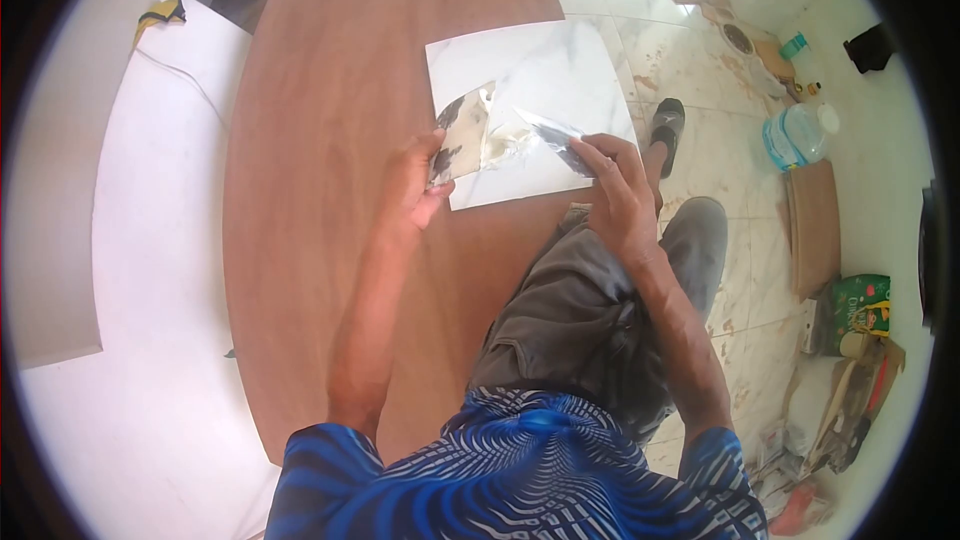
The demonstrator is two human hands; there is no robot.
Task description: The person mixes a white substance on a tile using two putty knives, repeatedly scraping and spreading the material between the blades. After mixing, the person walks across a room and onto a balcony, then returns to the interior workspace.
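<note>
My left hand (416,183) is closed on the edge of a flat scraper plate (463,140), smeared with cream-coloured paste and marked by dark patches. Facing it, my right hand (622,190) grips a thin, shiny flat scraper (557,140) between thumb and fingers, its pointed corner angled toward the left. Both scrapers are over a white marbled tile (560,50). A smear of cream paste (508,147) shows between them. The tile rests on a brown wooden board (330,90).
A sandalled foot (667,125) stands right of the board on the marked tile floor (745,270). Along the right wall are a large clear plastic bottle (795,137), brown panels (815,225) and a green packet (860,305). At left is a white surface (165,210) with a yellow-black item (160,15).
</note>
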